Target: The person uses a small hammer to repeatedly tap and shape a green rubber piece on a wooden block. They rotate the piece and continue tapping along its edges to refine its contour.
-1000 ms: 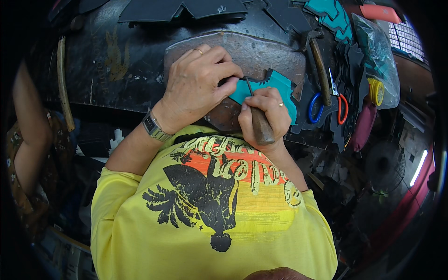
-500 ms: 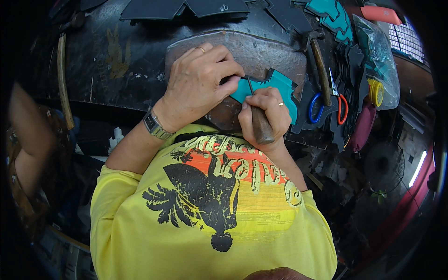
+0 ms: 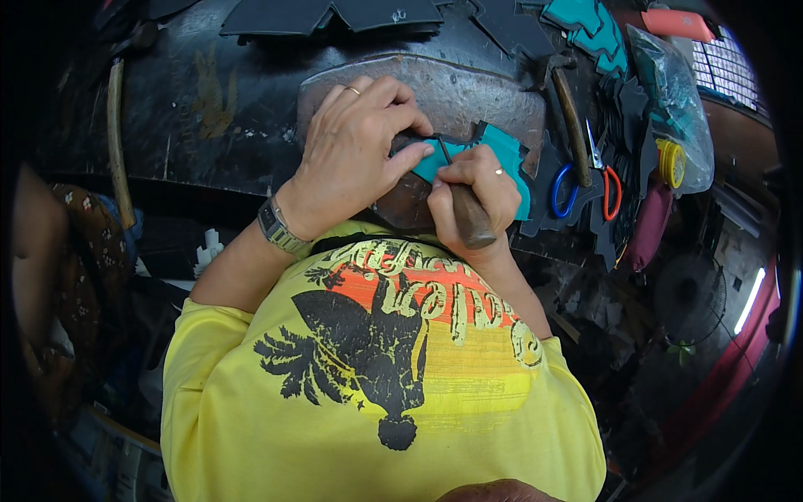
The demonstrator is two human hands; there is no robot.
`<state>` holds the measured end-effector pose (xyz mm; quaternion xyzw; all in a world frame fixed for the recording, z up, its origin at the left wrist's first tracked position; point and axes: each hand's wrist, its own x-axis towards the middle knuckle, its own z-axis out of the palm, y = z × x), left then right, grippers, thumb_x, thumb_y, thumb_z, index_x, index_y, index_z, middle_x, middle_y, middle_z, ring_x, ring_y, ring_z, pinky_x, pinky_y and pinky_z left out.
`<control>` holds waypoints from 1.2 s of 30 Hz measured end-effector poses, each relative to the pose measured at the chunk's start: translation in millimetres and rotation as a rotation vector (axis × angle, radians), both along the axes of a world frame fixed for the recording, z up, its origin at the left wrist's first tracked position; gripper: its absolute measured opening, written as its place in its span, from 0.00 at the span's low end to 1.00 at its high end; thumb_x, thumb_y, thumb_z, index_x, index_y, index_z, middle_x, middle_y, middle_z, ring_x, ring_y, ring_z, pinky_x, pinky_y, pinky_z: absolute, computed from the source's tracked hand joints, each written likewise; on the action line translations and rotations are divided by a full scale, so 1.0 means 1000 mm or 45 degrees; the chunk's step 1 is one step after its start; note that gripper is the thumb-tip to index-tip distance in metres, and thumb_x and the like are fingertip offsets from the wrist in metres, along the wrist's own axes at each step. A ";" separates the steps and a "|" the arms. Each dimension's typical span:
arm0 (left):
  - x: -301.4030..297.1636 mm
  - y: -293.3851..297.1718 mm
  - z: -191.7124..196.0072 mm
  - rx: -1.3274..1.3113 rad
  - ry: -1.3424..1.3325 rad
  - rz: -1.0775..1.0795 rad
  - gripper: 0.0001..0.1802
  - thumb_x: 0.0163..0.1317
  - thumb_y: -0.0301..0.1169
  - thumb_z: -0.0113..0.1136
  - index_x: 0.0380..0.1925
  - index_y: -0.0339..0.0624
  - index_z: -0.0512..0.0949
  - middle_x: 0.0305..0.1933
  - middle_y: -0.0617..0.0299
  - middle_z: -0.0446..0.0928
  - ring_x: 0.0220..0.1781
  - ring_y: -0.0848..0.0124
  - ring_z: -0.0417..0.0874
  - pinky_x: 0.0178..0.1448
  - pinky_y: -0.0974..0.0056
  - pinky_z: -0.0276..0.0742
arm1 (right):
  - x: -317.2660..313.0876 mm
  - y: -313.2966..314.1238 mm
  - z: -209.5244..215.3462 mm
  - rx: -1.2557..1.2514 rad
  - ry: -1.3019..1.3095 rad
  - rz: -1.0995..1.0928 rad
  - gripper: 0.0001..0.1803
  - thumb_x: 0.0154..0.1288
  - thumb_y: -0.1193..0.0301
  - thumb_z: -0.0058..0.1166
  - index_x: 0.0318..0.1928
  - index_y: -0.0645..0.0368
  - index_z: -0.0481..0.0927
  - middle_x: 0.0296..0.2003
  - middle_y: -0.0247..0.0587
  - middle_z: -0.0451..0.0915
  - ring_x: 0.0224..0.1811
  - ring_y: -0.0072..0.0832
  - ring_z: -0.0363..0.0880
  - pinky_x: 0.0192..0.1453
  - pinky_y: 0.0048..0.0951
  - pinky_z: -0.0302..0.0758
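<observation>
A teal cut piece [image 3: 504,153] with a black edge lies on a worn grey slab [image 3: 493,92] on the bench. My left hand [image 3: 355,146] is closed at the piece's left part, with thumb and forefinger at its black edge. In my right hand [image 3: 481,188] is a wooden-handled tool [image 3: 473,219] with a thin dark metal shaft. Its tip meets the black edge close to my left fingertips; the tip's exact shape is too small to tell. My left palm and fingers hide part of the piece.
To the right lie a hammer [image 3: 571,125], scissors [image 3: 565,191] with blue and orange handles, and stacked black pieces [image 3: 631,125]. Beyond are teal pieces [image 3: 598,38], a plastic bag [image 3: 676,109] and a yellow roll [image 3: 672,164]. Another wooden-handled hammer [image 3: 117,142] rests at left.
My left thumb has shifted right and down, away from the forefinger. The tool's tip has moved slightly left, while its handle end has swung slightly right. At far left, another person's arm has moved.
</observation>
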<state>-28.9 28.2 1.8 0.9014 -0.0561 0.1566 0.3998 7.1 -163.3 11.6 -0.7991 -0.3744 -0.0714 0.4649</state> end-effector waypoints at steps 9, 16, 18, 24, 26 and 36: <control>0.000 0.006 -0.002 -0.026 0.001 -0.034 0.08 0.57 0.29 0.75 0.38 0.44 0.89 0.45 0.62 0.82 0.51 0.61 0.82 0.57 0.57 0.75 | -0.002 0.001 0.001 0.019 -0.075 0.017 0.12 0.46 0.86 0.63 0.34 0.62 0.80 0.27 0.44 0.79 0.28 0.37 0.83 0.32 0.34 0.79; 0.000 0.004 -0.003 -0.038 -0.023 -0.021 0.06 0.58 0.31 0.73 0.35 0.46 0.87 0.43 0.63 0.80 0.50 0.60 0.80 0.56 0.56 0.74 | -0.003 0.000 -0.001 0.002 -0.021 0.044 0.12 0.47 0.86 0.63 0.35 0.62 0.81 0.28 0.44 0.81 0.29 0.37 0.83 0.34 0.32 0.79; 0.001 0.003 -0.004 -0.040 -0.021 -0.010 0.06 0.57 0.32 0.73 0.35 0.46 0.87 0.43 0.64 0.80 0.49 0.61 0.80 0.56 0.56 0.74 | -0.004 0.001 -0.003 -0.019 -0.060 0.031 0.13 0.47 0.86 0.63 0.35 0.62 0.81 0.28 0.45 0.81 0.29 0.37 0.83 0.34 0.32 0.79; 0.000 0.001 -0.003 0.012 -0.059 0.017 0.05 0.57 0.32 0.73 0.34 0.48 0.87 0.41 0.66 0.80 0.48 0.63 0.80 0.54 0.57 0.74 | -0.005 -0.002 -0.002 -0.048 -0.040 0.018 0.12 0.49 0.85 0.63 0.36 0.62 0.81 0.30 0.45 0.81 0.30 0.37 0.84 0.35 0.32 0.79; 0.000 0.001 -0.003 0.028 -0.073 0.005 0.07 0.57 0.31 0.75 0.36 0.48 0.88 0.41 0.67 0.82 0.46 0.64 0.81 0.51 0.58 0.73 | -0.004 -0.004 0.000 0.012 0.008 0.021 0.11 0.49 0.85 0.63 0.35 0.62 0.81 0.29 0.45 0.80 0.30 0.37 0.83 0.35 0.33 0.78; -0.002 0.000 -0.004 0.033 -0.092 0.011 0.08 0.57 0.31 0.76 0.37 0.47 0.89 0.43 0.66 0.83 0.46 0.65 0.82 0.50 0.59 0.73 | -0.004 -0.001 0.002 0.023 0.061 -0.008 0.10 0.51 0.85 0.62 0.36 0.63 0.81 0.30 0.45 0.80 0.32 0.35 0.82 0.38 0.31 0.78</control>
